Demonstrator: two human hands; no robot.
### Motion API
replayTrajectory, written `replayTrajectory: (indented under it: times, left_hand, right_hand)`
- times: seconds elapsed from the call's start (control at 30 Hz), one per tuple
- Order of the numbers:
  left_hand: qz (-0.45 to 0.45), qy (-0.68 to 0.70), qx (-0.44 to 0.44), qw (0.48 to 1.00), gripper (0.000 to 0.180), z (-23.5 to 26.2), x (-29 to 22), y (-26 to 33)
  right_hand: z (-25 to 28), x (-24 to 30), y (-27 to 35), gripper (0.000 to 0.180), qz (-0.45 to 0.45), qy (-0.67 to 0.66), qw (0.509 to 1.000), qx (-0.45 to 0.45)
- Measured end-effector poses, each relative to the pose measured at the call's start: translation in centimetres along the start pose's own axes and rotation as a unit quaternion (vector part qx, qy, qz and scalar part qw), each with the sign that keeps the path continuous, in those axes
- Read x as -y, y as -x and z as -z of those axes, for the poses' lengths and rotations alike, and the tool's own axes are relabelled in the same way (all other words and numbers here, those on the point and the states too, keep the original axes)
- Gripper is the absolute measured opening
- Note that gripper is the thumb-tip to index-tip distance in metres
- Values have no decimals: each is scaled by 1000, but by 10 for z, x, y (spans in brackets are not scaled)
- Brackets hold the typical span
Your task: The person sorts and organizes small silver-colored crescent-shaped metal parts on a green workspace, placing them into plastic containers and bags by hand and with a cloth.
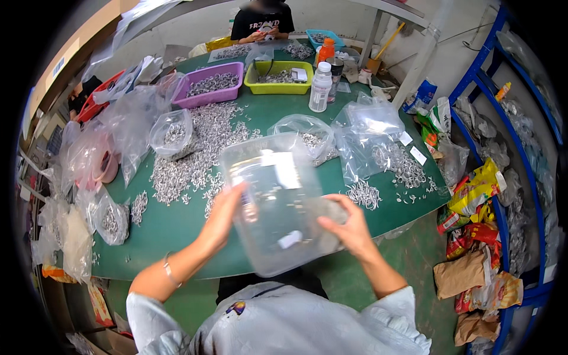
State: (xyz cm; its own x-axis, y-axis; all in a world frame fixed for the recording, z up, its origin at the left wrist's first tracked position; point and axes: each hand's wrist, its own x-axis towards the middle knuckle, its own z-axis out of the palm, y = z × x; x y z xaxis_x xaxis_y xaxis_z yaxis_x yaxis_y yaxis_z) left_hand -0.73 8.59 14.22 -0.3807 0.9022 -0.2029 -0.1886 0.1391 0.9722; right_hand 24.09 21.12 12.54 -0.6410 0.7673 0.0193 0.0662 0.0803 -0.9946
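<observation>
A clear plastic box (266, 236), tilted and blurred by motion, is held over the near edge of the green table. My left hand (223, 210) grips its left side. At its right side, my right hand (350, 228) is closed, the thumb pressing on a blurred greyish rounded patch (328, 228) that I cannot make out. White labels or slips (279, 168) and some small bits show in or through the box. Beyond it, a heap of small silvery metal hooks or rings (195, 154) spreads across the table, beside opened clear bags (171, 133) of the same pieces.
Purple (236, 74) and yellow-green baskets (278, 90) of metal pieces stand farther back, near a white bottle (320, 87) and an orange bottle (326, 50). Another person (263, 23) works across the table. Blue shelving (503, 216) and packets (476, 189) line the right.
</observation>
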Motion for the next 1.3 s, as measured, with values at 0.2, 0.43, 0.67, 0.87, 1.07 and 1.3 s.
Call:
replayTrajectory:
  times: [0.2, 0.43, 0.67, 0.87, 1.07, 1.3]
  left_hand:
    - [56, -47, 162, 984, 80, -103, -27, -119]
    - [62, -90, 129, 986, 63, -73, -10, -122]
    - [-18, -127, -54, 990, 33, 55, 49, -84]
    - [-34, -223, -239, 944, 21, 107, 87, -32]
    - [-87, -319, -226, 916, 18, 104, 99, -25]
    - [-149, -461, -182, 855, 45, 83, 87, -39]
  right_hand:
    - [113, 23, -21, 33, -34, 64, 987, -141]
    - [259, 5, -160, 28, 4, 171, 958, -230]
    - [349, -87, -344, 62, -29, 358, 883, -303]
    - [325, -99, -411, 71, -143, 466, 830, -272]
    - [291, -68, -424, 68, -163, 543, 761, -313]
    - [353, -41, -386, 62, -63, 608, 691, -386]
